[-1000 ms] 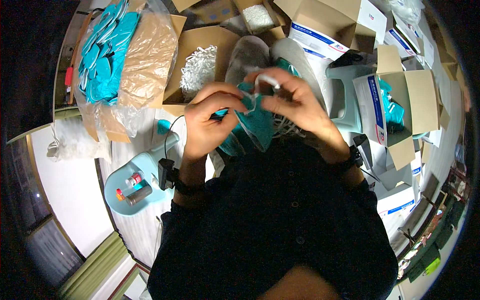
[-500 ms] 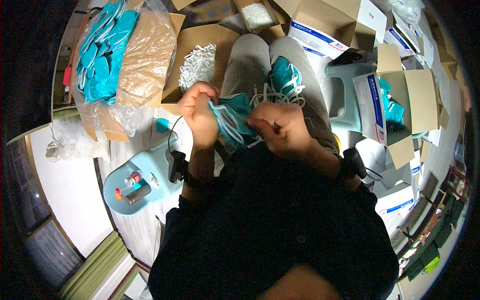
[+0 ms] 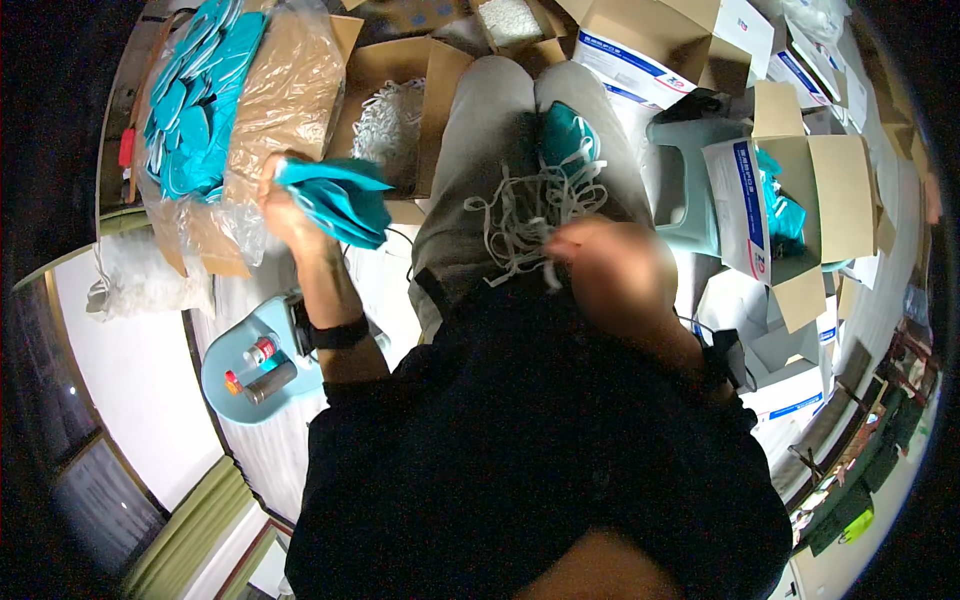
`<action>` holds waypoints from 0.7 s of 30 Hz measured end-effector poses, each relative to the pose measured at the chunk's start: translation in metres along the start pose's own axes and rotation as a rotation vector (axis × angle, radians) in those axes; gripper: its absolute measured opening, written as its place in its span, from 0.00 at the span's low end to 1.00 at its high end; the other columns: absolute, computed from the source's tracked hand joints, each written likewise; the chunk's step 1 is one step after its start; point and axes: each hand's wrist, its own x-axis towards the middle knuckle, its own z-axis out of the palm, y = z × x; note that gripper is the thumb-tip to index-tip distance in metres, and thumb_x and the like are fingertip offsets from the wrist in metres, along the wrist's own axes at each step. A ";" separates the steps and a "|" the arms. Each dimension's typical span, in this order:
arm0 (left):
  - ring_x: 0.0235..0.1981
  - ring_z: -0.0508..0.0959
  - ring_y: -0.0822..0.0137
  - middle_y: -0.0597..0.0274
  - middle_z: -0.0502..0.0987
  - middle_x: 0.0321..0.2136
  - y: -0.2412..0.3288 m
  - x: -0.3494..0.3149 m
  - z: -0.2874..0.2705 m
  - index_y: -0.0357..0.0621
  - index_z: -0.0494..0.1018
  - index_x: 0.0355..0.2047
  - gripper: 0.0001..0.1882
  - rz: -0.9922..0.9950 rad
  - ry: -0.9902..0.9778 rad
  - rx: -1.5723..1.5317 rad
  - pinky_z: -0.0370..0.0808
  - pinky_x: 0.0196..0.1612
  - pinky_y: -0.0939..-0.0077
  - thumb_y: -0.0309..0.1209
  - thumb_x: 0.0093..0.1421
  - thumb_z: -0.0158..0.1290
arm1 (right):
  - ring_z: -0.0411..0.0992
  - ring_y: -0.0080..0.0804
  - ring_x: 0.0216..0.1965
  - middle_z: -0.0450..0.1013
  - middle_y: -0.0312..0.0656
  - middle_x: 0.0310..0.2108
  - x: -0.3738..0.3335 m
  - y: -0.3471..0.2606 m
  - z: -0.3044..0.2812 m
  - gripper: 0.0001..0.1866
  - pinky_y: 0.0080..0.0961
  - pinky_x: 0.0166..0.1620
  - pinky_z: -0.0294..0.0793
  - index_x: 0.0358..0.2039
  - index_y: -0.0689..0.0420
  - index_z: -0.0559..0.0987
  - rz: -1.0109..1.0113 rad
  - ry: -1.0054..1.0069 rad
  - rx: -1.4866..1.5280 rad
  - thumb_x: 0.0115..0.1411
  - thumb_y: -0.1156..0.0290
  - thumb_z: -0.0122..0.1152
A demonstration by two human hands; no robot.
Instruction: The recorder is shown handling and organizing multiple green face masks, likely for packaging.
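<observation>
The floor (image 3: 268,460) is pale, streaked and lit. A white panel (image 3: 128,360) and a dark pane (image 3: 105,505) flank its left edge; a green curtain (image 3: 190,528) borders its lower left corner. The left stool (image 3: 225,403) and right stool (image 3: 702,195) are light blue.

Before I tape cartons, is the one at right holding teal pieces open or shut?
Open: the carton has its flaps spread outward, and teal pieces show inside.

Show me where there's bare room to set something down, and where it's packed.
Bare: the floor between the basin and the curtain; the left thigh toward its knee, near the strap box. Crowded: the lap, where straps tangle beside the right hand; the right thigh, with a teal piece on it; the basin, holding bottles.
</observation>
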 end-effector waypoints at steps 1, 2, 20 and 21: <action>0.20 0.67 0.70 0.63 0.68 0.19 -0.003 0.005 -0.003 0.41 0.67 0.21 0.11 0.048 0.055 -0.005 0.66 0.23 0.76 0.33 0.56 0.44 | 0.76 0.35 0.32 0.76 0.41 0.32 0.008 0.010 0.000 0.04 0.28 0.32 0.74 0.28 0.58 0.78 -0.253 -0.208 -0.211 0.51 0.78 0.63; 0.19 0.63 0.70 0.63 0.63 0.16 -0.002 0.009 0.004 0.43 0.63 0.18 0.12 0.109 -0.230 -0.105 0.59 0.23 0.79 0.32 0.55 0.45 | 0.76 0.36 0.33 0.76 0.41 0.33 0.012 0.010 0.004 0.05 0.29 0.32 0.75 0.28 0.57 0.78 -0.307 -0.244 -0.299 0.49 0.78 0.64; 0.17 0.62 0.68 0.63 0.61 0.13 0.003 -0.037 0.075 0.40 0.64 0.20 0.06 -0.127 -0.427 -0.479 0.62 0.27 0.75 0.28 0.51 0.43 | 0.76 0.47 0.32 0.77 0.51 0.29 0.074 0.028 -0.050 0.24 0.38 0.38 0.74 0.33 0.55 0.81 0.530 0.205 -0.750 0.55 0.44 0.58; 0.18 0.64 0.68 0.63 0.62 0.14 0.006 -0.043 0.085 0.40 0.65 0.21 0.06 -0.184 -0.438 -0.468 0.65 0.28 0.75 0.29 0.52 0.44 | 0.76 0.49 0.34 0.77 0.51 0.28 0.074 0.043 -0.055 0.30 0.40 0.39 0.73 0.32 0.55 0.81 0.615 0.056 -0.820 0.52 0.37 0.55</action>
